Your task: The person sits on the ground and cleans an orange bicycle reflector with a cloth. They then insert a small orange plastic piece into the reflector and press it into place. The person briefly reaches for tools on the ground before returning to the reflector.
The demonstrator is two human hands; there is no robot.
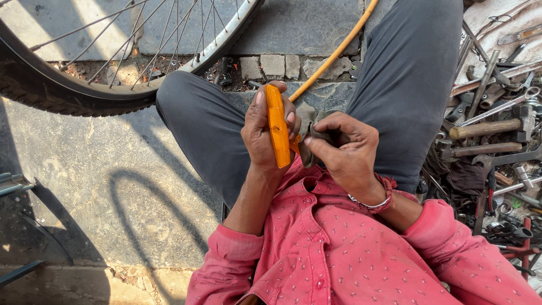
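Two hands, one orange reflector [277,126], one rag [309,127]

Tool pile [491,141] crowds right; pavement [84,186] left open.

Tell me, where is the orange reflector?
In the head view's middle, the orange reflector stands upright in the left hand, beside the right hand holding a grey rag.

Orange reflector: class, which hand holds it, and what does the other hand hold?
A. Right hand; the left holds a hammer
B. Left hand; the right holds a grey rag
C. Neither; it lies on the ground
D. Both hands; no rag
B: the left hand grips the upright reflector, while the right hand pinches a grey rag beside it.
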